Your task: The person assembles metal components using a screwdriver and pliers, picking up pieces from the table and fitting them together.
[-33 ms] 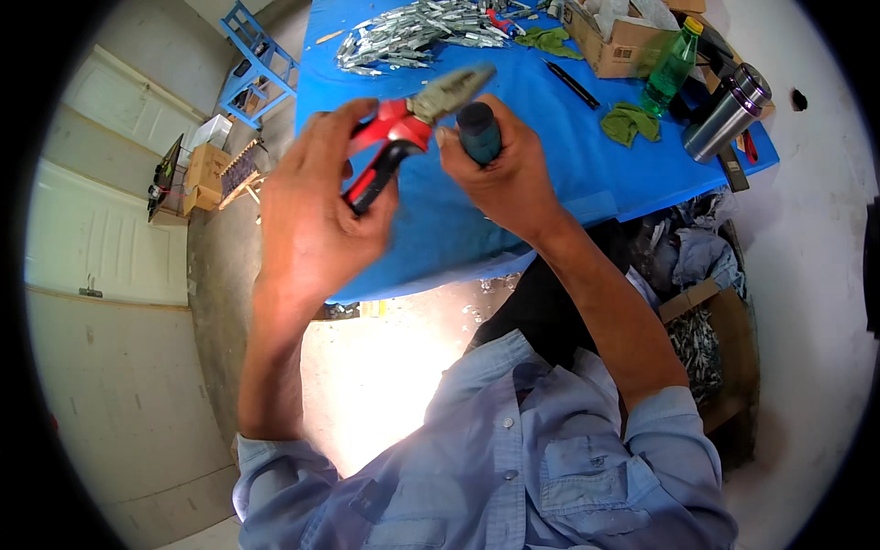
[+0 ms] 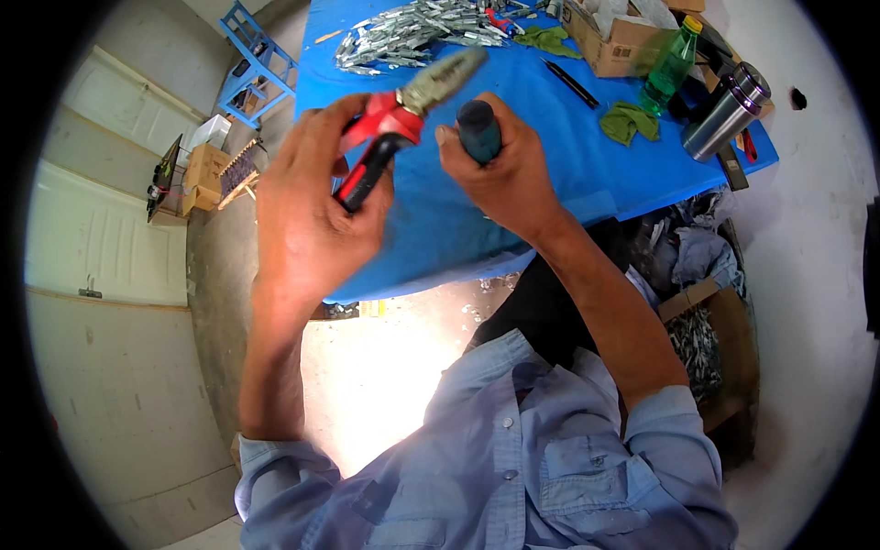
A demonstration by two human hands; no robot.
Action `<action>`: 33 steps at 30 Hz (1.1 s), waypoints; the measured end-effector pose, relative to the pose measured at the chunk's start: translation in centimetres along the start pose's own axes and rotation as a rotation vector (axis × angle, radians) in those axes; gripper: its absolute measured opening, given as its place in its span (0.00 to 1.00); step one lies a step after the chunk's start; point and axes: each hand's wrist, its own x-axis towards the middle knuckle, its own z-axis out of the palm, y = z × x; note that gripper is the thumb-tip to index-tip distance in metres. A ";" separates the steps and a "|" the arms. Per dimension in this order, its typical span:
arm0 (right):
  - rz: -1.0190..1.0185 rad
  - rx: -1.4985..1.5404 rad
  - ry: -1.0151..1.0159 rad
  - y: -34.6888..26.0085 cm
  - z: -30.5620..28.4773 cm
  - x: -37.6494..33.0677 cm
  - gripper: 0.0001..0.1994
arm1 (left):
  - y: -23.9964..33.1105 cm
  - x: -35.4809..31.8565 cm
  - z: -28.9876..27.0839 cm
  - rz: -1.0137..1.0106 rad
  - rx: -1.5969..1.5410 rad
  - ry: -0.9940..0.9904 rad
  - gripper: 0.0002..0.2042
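Pliers: one pair (image 2: 403, 115), red and black handles, grey nose pointing up and right, being held in the air above the near part of the table.
Left hand: (image 2: 307, 206) wrapping around the pliers' handles, fingers closed on them.
Right hand: (image 2: 504, 174) gripping one dark teal tool handle (image 2: 478, 128), upright in the fist, just beside the pliers; whether the two tools are touching cannot be told.
Hands: close together, not touching each other.
Table: one, blue-covered (image 2: 550, 165), lying under both hands.
Metal pieces: one heap (image 2: 412, 32) sitting at the far edge, too many to count.
Green cloths: two, one (image 2: 625, 121) near the bottle, one (image 2: 548, 38) farther back.
Green bottle: one (image 2: 671, 66).
Steel flask: one (image 2: 724, 112), lying beside the bottle.
Cardboard box: one (image 2: 616, 48) on the table.
Blue chair: one (image 2: 258, 57), standing left of the table.
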 end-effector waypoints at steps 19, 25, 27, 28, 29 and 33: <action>-0.049 -0.034 0.023 0.4 0.1 -0.5 0.11 | 0.4 3.1 -4.8 -0.126 -0.097 0.466 0.17; -0.036 -0.017 0.014 -0.2 0.6 -0.3 0.10 | -0.8 3.1 -11.0 0.074 -0.119 0.460 0.15; -0.099 -0.069 0.053 0.5 0.0 -0.6 0.10 | 1.4 0.2 -4.8 0.041 0.106 0.196 0.15; -0.136 -0.084 0.064 0.6 0.1 -0.4 0.11 | 2.5 -0.9 -2.3 0.023 0.232 0.068 0.15; -0.134 -0.101 0.087 0.6 0.2 -0.3 0.11 | 1.9 -0.9 -2.2 0.000 0.256 0.041 0.16; -0.045 -0.097 0.074 0.7 -0.6 -0.7 0.11 | 0.7 0.0 -3.2 -0.135 0.012 0.093 0.17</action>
